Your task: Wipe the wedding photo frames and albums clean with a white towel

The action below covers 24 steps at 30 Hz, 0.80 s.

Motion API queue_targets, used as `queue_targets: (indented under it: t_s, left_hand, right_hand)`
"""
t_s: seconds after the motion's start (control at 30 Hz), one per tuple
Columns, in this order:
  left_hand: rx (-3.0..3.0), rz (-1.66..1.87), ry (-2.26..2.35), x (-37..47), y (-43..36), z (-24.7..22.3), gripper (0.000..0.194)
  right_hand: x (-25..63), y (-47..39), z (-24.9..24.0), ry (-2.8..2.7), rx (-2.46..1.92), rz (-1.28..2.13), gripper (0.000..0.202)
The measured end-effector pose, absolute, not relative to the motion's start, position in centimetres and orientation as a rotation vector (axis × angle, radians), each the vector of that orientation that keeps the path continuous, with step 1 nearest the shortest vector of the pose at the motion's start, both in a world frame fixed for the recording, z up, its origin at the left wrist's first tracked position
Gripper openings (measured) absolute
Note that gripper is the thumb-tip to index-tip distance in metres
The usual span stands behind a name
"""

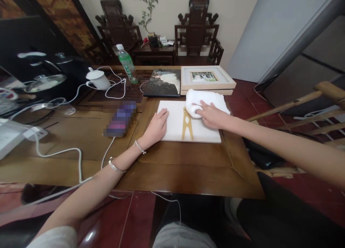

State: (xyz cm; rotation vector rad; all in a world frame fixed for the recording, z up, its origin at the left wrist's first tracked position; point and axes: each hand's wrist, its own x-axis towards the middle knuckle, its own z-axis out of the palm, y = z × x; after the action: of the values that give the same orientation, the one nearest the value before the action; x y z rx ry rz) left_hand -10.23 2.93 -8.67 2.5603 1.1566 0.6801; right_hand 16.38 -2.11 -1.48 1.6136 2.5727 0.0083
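Note:
A flat white rectangular panel (172,127) lies on the wooden table in front of me, with a gold A-shaped piece (187,127) upon its middle. My left hand (157,125) rests at the panel's left edge, fingers stretched out and holding nothing. On the panel's upper right part sits a folded white towel (198,99), covering that corner. My right hand (211,115) grips the towel at its lower side, with the fingers pressed into the cloth.
Behind the panel lie a dark picture panel (161,83) and light wooden frames (207,84). To the left are a phone (120,118), a green bottle (128,64), a lidded white cup (98,79) and white cables (80,161). A wooden chair (293,100) stands at the right.

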Motion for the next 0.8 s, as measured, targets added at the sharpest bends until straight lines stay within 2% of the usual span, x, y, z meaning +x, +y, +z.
queue_targets:
  t_s: [0.13,0.3,0.4,0.63,0.8]
  left_hand:
    - [2.555,0.678,1.152,-10.2,2.8,-8.6,0.046]
    - [2.555,0.668,1.161,-10.0,2.6,-8.3,0.046]
    - [2.560,0.669,1.156,-10.0,2.6,-8.2,0.046]
    - [2.574,0.680,1.153,-10.0,2.6,-8.3,0.045]
    - [2.575,0.663,1.160,-10.0,2.5,-8.2,0.046]
  right_hand:
    - [14.3,-6.5,-2.0,2.511,1.640,0.066,0.058]
    - [12.4,-14.7,-2.3,2.595,1.558,0.074,0.045]
    - [12.6,-16.5,-2.1,2.653,1.517,0.048,0.042]
    - [16.5,-10.5,-1.7,2.658,1.603,0.026,0.048]
    - [17.9,-4.5,-1.1,2.524,1.738,0.053,0.044]
